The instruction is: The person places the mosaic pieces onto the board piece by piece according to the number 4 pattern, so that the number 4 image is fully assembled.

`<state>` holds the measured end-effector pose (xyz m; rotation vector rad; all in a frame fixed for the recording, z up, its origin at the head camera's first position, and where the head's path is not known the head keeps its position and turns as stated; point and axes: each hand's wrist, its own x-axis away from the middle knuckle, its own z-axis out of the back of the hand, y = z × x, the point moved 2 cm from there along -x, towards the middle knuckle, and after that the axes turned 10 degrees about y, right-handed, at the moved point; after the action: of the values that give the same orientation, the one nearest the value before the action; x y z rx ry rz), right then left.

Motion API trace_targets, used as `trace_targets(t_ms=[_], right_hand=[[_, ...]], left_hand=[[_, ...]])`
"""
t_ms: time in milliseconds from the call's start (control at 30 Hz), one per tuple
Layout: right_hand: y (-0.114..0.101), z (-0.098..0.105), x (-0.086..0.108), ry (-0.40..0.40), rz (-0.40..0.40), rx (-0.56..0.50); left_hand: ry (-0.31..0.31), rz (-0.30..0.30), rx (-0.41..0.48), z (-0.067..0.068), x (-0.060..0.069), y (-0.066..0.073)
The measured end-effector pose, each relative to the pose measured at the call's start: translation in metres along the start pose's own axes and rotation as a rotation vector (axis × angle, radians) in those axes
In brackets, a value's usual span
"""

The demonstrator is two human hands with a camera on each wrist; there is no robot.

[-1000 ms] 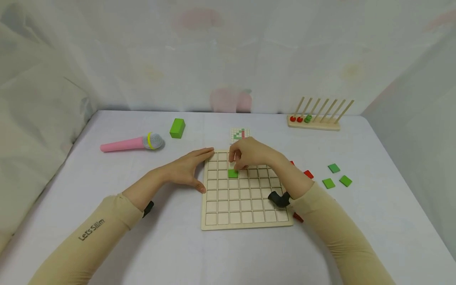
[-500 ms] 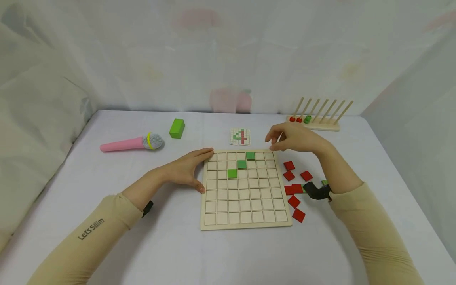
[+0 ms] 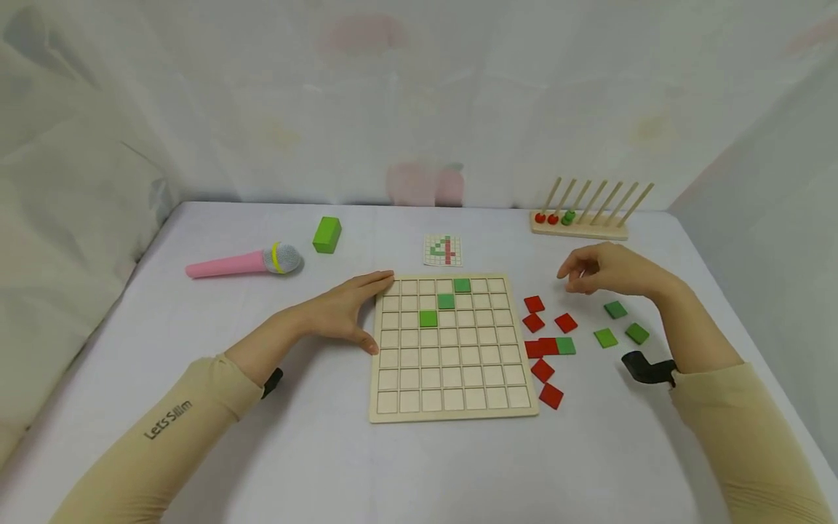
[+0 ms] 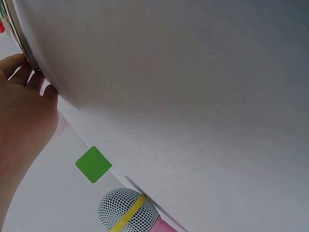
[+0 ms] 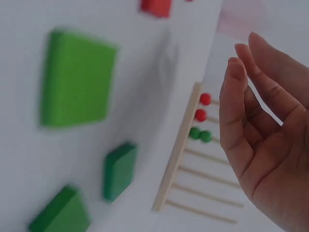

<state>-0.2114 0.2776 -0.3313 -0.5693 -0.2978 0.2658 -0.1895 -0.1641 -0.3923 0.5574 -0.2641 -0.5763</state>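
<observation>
A wooden grid board (image 3: pixel 452 356) lies flat, with three green tiles (image 3: pixel 428 319) on a rising diagonal in its upper rows. My left hand (image 3: pixel 340 313) rests along the board's left edge, fingers and thumb spread; the left wrist view shows its fingertips (image 4: pixel 36 79) at the edge. Right of the board, my right hand (image 3: pixel 612 271) hovers over the table with fingers loosely bent, holding nothing. Nearest below it are loose green tiles (image 3: pixel 615 309), also seen as a green tile (image 5: pixel 79 79) in the right wrist view. Several red tiles (image 3: pixel 566 323) lie beside the board.
A small pattern card (image 3: pixel 443 249) lies behind the board. At the back right stands a peg rack (image 3: pixel 579 229) with red and green beads. A green block (image 3: pixel 326 235) and a pink microphone (image 3: pixel 229 266) are on the left. One green tile (image 3: pixel 565 346) touches the red ones.
My right hand has moved right from over the board to above the loose green tiles, uncovering the green tiles on the grid and the red ones beside it. My left hand has stayed put.
</observation>
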Motion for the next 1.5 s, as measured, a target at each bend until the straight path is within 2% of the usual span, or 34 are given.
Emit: trace_targets(t_ms=[200, 500, 767, 933, 1167, 1500], right_hand=[[0.031, -0.002, 0.018, -0.039, -0.031, 0.022], [0.053, -0.004, 0.039, -0.129, -0.035, -0.101], [0.055, -0.010, 0.044, -0.174, -0.014, -0.147], [0.053, -0.014, 0.045, -0.194, -0.004, -0.105], [0.050, -0.017, 0.043, -0.181, 0.005, -0.032], [0.050, -0.018, 0.042, -0.174, 0.015, -0.019]], left_hand=[[0.001, -0.010, -0.005, -0.001, -0.001, 0.001], [0.002, -0.016, -0.010, 0.001, -0.001, 0.003], [0.000, -0.019, 0.003, 0.001, -0.001, 0.002], [-0.001, -0.017, 0.005, 0.001, -0.001, 0.002], [0.001, -0.013, -0.003, 0.001, 0.000, 0.003], [0.000, -0.017, -0.005, 0.001, 0.001, 0.002]])
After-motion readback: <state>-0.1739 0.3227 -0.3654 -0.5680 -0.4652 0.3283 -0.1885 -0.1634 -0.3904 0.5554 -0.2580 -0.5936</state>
